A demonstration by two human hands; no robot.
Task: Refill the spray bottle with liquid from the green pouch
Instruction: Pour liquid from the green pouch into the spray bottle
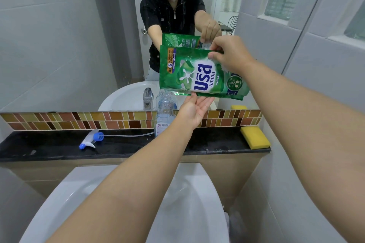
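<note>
I hold the green pouch (pixel 199 73) sideways in the air above the black ledge (pixel 49 148), in front of the mirror. My right hand (pixel 229 55) pinches its upper right corner. My left hand (pixel 194 109) is palm up under the pouch's lower edge, fingertips touching it. Under the pouch's left end, the clear spray bottle (pixel 165 114) stands upright on the ledge with its neck uncapped. The white and blue spray head (pixel 91 139) lies on the ledge to the left, its thin tube stretched toward the bottle.
A yellow sponge (pixel 254 137) lies at the ledge's right end. A white sink basin (pixel 177 203) is below my arms. The mirror (pixel 79 45) above the tiled strip (pixel 69 121) reflects a person, the tap and the pouch. Walls stand close on both sides.
</note>
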